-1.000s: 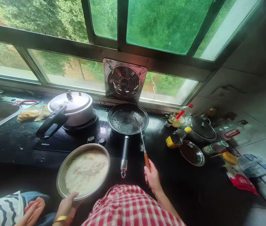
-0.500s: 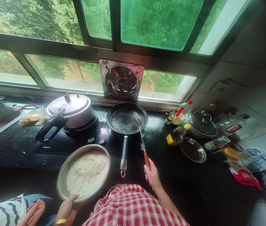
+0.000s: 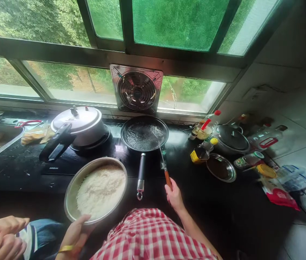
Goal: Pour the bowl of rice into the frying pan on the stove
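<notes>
Steel rice bowl (image 3: 73, 196) in left hand (image 3: 75, 233); right hand (image 3: 174, 196) holds spatula (image 3: 162, 159).

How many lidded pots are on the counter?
2: a silver pressure cooker on the stove's left burner, and a dark-lidded pot right of the frying pan. Clutter may hide others.

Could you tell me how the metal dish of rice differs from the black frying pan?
The metal dish of rice is silvery, handleless and filled with white rice; the black frying pan is dark, long-handled and holds glistening liquid. The left hand holds the dish up, while the pan sits on the stove. Both are round and shallow.
</notes>
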Demonstrator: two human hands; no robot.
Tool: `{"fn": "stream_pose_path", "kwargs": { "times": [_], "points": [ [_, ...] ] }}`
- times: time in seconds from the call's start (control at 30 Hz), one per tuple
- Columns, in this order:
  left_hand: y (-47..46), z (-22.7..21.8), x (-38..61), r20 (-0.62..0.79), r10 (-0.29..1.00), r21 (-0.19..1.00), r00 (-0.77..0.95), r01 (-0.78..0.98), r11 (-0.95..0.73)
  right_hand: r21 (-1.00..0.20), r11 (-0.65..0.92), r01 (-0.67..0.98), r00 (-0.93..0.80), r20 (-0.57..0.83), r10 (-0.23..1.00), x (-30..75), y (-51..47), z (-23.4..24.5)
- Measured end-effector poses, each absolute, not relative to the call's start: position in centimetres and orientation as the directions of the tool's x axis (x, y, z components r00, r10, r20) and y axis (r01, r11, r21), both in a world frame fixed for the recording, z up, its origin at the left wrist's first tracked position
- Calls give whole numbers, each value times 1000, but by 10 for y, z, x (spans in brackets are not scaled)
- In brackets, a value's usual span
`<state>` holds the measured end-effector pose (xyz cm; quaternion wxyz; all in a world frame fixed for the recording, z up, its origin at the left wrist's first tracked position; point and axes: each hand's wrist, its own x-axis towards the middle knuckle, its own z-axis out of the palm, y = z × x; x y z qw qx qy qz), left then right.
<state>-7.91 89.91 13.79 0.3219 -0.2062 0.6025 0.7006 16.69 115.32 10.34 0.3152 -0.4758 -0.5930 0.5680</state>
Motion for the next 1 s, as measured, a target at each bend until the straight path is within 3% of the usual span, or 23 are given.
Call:
{"fn": "stream_pose_path", "kwargs": {
  "times": [0.3, 1.0],
  "points": [
    [906, 149, -79, -662, 216, 725, -718, -686, -57, -946, -36, 323, -384, -166, 908, 170, 1155, 104],
    [901, 156, -76, -652, 240, 726, -719, -683, -77, -960, -4, 279, -391, -118, 913, 173, 1158, 96]
  ]
}}
